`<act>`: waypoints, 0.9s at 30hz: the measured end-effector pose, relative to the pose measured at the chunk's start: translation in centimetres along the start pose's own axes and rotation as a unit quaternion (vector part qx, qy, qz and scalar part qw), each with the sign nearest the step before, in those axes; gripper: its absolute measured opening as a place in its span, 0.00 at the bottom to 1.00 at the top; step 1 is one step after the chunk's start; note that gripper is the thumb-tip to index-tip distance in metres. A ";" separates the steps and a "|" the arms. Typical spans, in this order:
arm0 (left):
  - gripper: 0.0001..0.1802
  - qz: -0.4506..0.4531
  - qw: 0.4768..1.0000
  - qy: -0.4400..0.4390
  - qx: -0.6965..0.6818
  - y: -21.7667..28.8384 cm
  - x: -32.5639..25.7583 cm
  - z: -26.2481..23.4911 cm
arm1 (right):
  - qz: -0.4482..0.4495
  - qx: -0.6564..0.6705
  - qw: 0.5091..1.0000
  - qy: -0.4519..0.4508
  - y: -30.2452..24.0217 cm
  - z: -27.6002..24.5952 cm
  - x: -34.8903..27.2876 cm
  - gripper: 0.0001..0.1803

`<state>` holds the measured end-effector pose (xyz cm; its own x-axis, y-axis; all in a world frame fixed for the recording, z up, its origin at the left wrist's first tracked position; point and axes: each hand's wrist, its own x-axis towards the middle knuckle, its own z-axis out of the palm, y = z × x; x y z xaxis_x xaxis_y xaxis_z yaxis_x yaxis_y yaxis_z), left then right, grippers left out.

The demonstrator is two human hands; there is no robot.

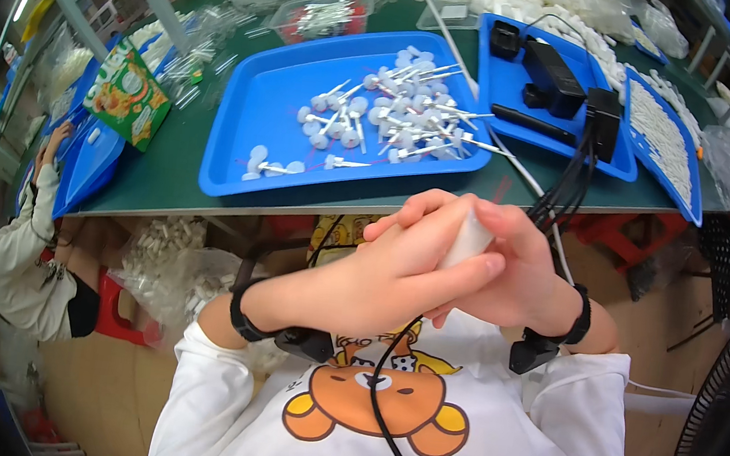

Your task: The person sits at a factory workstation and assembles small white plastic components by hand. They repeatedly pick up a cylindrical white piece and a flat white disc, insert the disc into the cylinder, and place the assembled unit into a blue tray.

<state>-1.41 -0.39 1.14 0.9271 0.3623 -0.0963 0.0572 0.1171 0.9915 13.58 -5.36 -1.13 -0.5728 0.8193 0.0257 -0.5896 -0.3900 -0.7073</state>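
My left hand [401, 263] and my right hand [521, 267] are brought together in front of my chest, just off the near edge of the table. Between them they clasp a smooth white tapered piece [471, 237], perhaps a plastic tube; my fingers hide much of it. A faint thin reddish strand [502, 189] shows just above my right hand. Beyond my hands is a large blue tray [264, 84]. In it lies a heap of small parts [413, 108] with white sticks and translucent round ends, and a few more sit at its near left corner.
A second blue tray [621, 161] holds black adapters [554, 79] with cables. At right stands a blue tray of small white pieces [663, 139]. A green snack bag [130, 95] stands left. A white cord [455, 46] crosses the table. Another person [20, 254] sits at far left.
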 end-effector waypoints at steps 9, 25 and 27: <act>0.19 0.184 0.959 0.213 0.037 3.2 -11.9 -10.3 | -0.125 -0.112 0.986 0.022 -0.6 -0.3 -0.7 0.47; 0.22 -0.571 0.748 0.237 0.242 -10.4 -27.6 -24.7 | -0.044 -0.105 0.993 0.006 -0.1 -0.4 0.0 0.39; 0.24 -0.611 0.730 0.220 0.214 -9.4 -26.7 -24.1 | -0.048 -0.098 0.994 0.011 -0.1 -0.2 0.0 0.39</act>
<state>-35.59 11.13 -7.72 -0.1159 0.5026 -0.8567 0.9394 0.3357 0.0698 13.83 -5.24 -1.21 -0.5055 0.8585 0.0862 -0.5170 -0.2215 -0.8268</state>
